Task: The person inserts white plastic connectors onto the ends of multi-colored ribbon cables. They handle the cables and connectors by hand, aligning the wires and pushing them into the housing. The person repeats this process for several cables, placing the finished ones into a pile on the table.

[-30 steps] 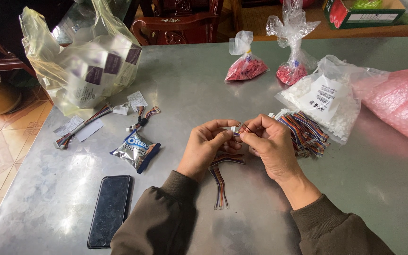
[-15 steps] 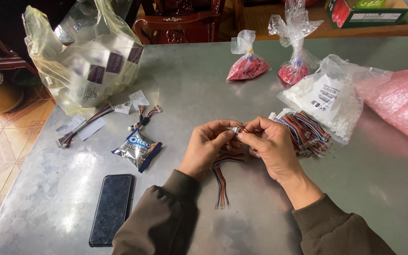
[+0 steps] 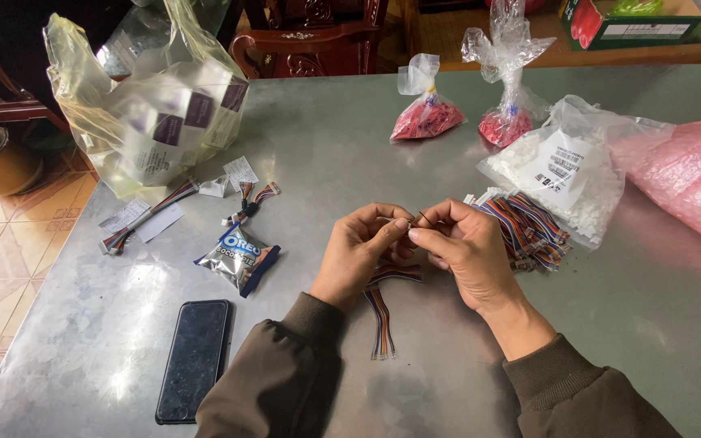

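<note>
Your left hand [image 3: 359, 251] and right hand [image 3: 464, 251] pinch closed on the top end of the ribbon cable [image 3: 381, 312], fingertips meeting at a small connector, while its long axis trails from them toward you onto the surface [image 3: 350, 138].

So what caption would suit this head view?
Two hands, left hand and right hand, pinch a multicoloured ribbon cable over a metal table.

Looks like a home workshop — metal table [image 3: 326, 146], bags of small parts [image 3: 427, 118], carved wooden chair [image 3: 310, 36], tiled floor [image 3: 10, 243].
</note>
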